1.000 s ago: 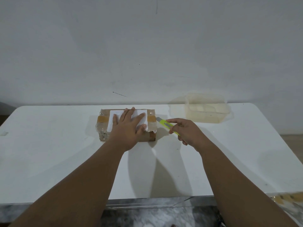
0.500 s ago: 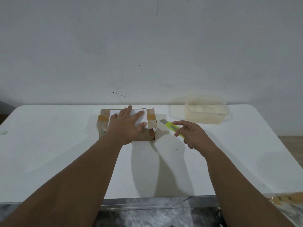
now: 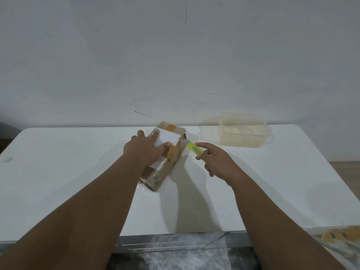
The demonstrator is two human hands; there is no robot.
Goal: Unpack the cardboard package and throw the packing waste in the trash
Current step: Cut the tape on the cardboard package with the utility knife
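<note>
Since the earlier frame the box (image 3: 167,152) has been turned: its long side, then lying across the table (image 3: 58,172), now runs from near to far, slightly slanted. One box is seen, taped in yellow, with one white label on top, at the middle far part of the table. The left hand (image 3: 144,149) is laid flat on it, fingers spread, nothing clasped. One yellow knife (image 3: 193,150) is clasped in the right hand (image 3: 216,162) (blade out, its tip just beside the box's far right corner). One clear tub (image 3: 243,133) stands far right, well apart from the box.
</note>
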